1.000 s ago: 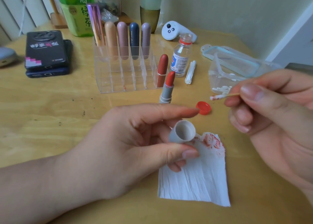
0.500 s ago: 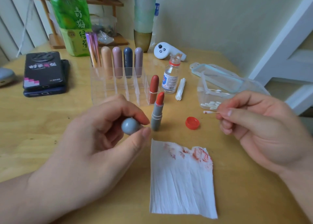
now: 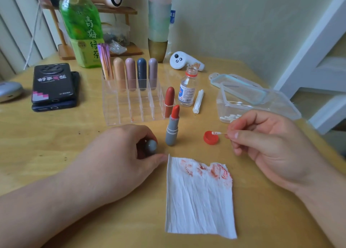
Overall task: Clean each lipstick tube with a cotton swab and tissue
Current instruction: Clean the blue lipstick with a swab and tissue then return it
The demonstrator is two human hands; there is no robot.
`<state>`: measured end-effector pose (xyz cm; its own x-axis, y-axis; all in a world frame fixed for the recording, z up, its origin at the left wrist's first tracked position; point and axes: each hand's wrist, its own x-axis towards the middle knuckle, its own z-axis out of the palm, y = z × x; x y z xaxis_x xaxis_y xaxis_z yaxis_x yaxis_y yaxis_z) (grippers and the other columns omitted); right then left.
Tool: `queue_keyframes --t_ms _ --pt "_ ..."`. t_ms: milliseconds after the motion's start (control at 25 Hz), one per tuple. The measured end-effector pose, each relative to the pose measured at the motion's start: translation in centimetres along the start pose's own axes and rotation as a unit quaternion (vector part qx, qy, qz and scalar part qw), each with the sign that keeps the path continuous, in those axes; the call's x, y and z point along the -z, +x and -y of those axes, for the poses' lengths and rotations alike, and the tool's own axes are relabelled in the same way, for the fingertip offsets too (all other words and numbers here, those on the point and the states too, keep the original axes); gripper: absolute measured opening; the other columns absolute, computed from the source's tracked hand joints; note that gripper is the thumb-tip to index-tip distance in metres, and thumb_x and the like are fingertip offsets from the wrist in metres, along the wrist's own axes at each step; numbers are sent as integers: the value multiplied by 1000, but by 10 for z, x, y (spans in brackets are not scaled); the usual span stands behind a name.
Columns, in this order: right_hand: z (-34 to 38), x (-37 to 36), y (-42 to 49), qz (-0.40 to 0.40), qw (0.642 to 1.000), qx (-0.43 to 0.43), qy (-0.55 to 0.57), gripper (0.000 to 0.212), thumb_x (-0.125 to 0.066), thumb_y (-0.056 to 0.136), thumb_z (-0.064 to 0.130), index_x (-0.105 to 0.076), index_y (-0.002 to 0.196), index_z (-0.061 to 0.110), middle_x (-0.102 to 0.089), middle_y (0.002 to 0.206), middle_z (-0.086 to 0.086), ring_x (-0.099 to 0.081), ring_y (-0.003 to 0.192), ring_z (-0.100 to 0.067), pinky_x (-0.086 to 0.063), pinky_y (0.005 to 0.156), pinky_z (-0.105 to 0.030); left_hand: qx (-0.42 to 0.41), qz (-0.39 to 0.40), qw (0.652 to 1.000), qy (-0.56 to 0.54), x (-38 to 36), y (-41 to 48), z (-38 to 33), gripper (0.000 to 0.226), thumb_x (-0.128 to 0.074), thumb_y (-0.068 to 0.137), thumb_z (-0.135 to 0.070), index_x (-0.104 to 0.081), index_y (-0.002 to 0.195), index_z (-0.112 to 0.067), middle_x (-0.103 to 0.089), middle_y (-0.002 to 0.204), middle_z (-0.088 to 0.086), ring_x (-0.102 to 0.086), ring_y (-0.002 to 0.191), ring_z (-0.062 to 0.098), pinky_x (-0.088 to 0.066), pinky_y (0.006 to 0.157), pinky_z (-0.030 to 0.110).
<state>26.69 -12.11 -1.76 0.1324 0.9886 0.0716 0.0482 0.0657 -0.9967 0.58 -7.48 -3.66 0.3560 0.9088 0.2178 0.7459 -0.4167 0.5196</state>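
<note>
A pale wooden table (image 3: 46,135) stands against a greenish wall and carries everything. Its right edge runs slantwise just beyond the right hand, with white woodwork past it. The widest stretch of bare wood lies left of the left forearm, in front of two stacked phones (image 3: 53,86).

A clear divided organiser (image 3: 131,105) sits at the middle back. Five capped tubes stand in its rear row and one dark red capped tube (image 3: 169,101) in its front right cell. At the near edge lies a creased white tissue (image 3: 200,201), smeared red along its far side; its far left corner is just beside the left thumb.

The left hand (image 3: 116,159) sits low at the table, its fingers curled round a grey lipstick cap (image 3: 150,146), whose rounded end shows between forefinger and thumb. The right hand (image 3: 267,146) is well apart from it, thumb and fingertips pinching the stick of a cotton swab (image 3: 218,133).

Between the hands stands the open lipstick tube (image 3: 173,127), upright, grey, its orange-red stick raised. It is near the left hand's knuckles and touched by neither hand.

A red bottle cap (image 3: 210,138) lies to its right. The swab's tip reaches over that cap's far rim; whether they touch I cannot tell.
</note>
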Motion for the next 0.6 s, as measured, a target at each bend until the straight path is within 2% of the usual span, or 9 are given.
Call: queue_keyframes --t_ms 160,240,440,600 --pt "2 -4 0 -7 1000 -1 14 19 -73 65 -5 -63 81 -1 -57 63 -18 -50 57 -25 -45 50 -28 -9 -8 999 -45 7 2 -7 66 -54 63 -84 -53 114 -42 -51 97 -22 -49 91 -9 -37 66 12" --pt "2 -5 0 -15 1000 -3 26 11 -66 74 -7 -63 82 0 -60 63 -15 -51 56 -22 -44 49 -27 13 -11 997 -81 8 9 -14 72 -55 61 -83 -52 120 -41 -51 105 -25 -49 96 -9 -38 70 11" --pt "1 -7 -1 -28 998 4 51 13 -57 84 -11 -63 83 1 -61 63 -14 -50 55 -20 -43 48 -27 79 71 989 -98 0 21 -19 56 -72 69 -62 -59 119 -39 -58 102 -23 -55 91 -8 -38 70 7" --pt "1 -8 -3 -24 999 5 47 13 -57 86 -11 -63 84 1 -62 63 -13 -51 55 -20 -44 48 -26 80 53 991 -88 -7 23 -19 38 -74 75 -54 -64 109 -40 -61 93 -23 -56 85 -7 -41 70 13"
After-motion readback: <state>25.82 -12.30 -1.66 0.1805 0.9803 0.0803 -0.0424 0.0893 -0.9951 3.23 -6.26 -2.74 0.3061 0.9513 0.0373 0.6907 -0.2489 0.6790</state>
